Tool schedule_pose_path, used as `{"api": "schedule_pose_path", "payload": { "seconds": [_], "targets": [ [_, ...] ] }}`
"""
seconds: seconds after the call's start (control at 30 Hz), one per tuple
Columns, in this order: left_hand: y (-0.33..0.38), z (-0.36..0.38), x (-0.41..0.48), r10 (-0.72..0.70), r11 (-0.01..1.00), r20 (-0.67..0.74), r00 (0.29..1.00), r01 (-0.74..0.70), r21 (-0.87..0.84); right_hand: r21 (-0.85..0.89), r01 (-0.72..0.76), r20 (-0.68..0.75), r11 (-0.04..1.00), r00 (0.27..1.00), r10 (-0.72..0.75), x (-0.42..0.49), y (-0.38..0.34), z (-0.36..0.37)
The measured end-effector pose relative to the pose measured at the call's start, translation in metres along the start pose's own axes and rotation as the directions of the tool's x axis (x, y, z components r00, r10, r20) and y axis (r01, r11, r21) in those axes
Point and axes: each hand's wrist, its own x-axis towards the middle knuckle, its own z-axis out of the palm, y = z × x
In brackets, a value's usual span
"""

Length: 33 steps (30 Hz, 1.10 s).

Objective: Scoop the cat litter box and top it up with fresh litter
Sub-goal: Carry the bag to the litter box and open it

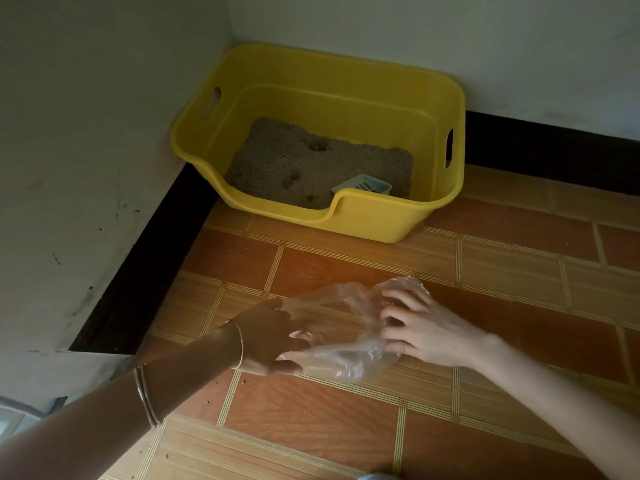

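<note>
Yellow litter box (374, 218) at twelve o'clock, set in the wall corner; grey-brown litter (311, 168) inside, pale scoop (363, 185) at its five o'clock edge. Toward six o'clock, above tiled floor (311, 427), clear plastic bag (349, 355): right hand (419, 330) at three o'clock, curled fingers pinching the film; left hand (270, 337) at nine o'clock, partly inside, grip impossible to tell.

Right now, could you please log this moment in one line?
left hand: holds plastic bag | right hand: pinches it | scoop: in litter box
</note>
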Motion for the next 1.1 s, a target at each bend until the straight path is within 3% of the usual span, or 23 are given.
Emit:
{"api": "schedule_pose_path", "payload": {
  "seconds": [0.1,0.2,0.27,0.37,0.47,0.57,0.63,0.73,0.87,1.0,1.1],
  "targets": [
    [-0.003,-0.006,-0.008,-0.091,0.994,0.075,0.993,0.086,0.07,-0.035,-0.079,0.007,0.996,0.997,0.079,-0.006,0.007,-0.006],
    [-0.01,-0.018,-0.01,-0.249,0.952,0.12,0.961,0.22,0.211,-0.13,-0.102,-0.106,0.986,0.99,0.088,-0.006,0.006,-0.01],
    [-0.009,-0.025,-0.009,-0.284,0.944,0.11,0.953,0.257,0.209,-0.139,-0.129,-0.167,0.982,0.98,0.106,-0.003,0.006,-0.009],
    [-0.007,-0.022,-0.01,-0.24,0.966,-0.084,0.967,0.247,0.078,-0.074,-0.116,-0.233,0.991,0.968,0.096,0.001,0.003,-0.009],
    [-0.008,-0.007,-0.01,-0.201,0.979,-0.305,0.931,0.184,-0.082,0.027,-0.042,-0.349,0.999,0.936,0.049,0.002,-0.004,-0.009],
    [0.001,0.003,-0.003,-0.138,0.981,-0.376,0.916,0.075,-0.176,0.358,0.05,-0.411,0.933,0.905,0.109,0.012,-0.021,-0.007],
    [0.009,0.011,0.004,-0.047,0.99,-0.383,0.923,-0.008,-0.142,0.57,0.065,-0.368,0.819,0.911,0.184,0.022,-0.035,-0.007],
    [0.017,0.022,0.01,-0.007,0.992,-0.283,0.959,-0.03,-0.125,0.604,0.029,-0.254,0.797,0.954,0.159,0.033,-0.051,-0.01],
    [0.014,0.017,0.001,-0.066,0.991,-0.131,0.989,0.05,-0.121,0.27,-0.034,0.02,0.962,0.999,0.029,0.032,-0.054,-0.005],
    [0.008,0.018,-0.009,-0.103,0.992,0.051,0.993,0.106,-0.074,0.224,-0.188,0.238,0.956,0.962,0.133,0.021,-0.046,-0.006],
    [0.016,0.017,-0.009,-0.125,0.992,0.186,0.975,0.129,-0.009,0.154,-0.243,0.256,0.958,0.946,0.199,0.016,-0.037,-0.013]
  ]
}}
